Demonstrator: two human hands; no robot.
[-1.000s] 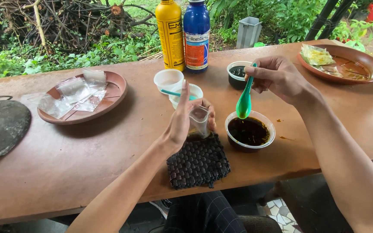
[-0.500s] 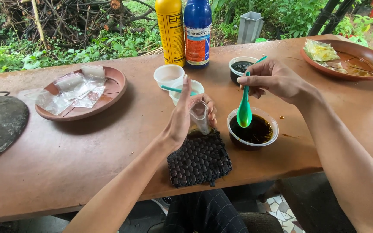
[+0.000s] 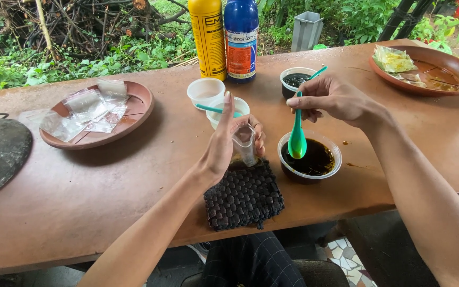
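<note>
Yellow bottle (image 3: 207,37), blue bottle (image 3: 241,37), woven mat (image 3: 244,197)

A brown wooden table (image 3: 107,212) spans the frame. On it stand two clay plates (image 3: 134,114), two bottles (image 3: 224,37), small cups (image 3: 204,91), a bowl of dark liquid (image 3: 314,162) and a woven mat (image 3: 244,197).

Your right hand (image 3: 336,98) lowers the green spoon (image 3: 297,139) until its bowl dips into the dark sauce cup (image 3: 309,158).
</note>
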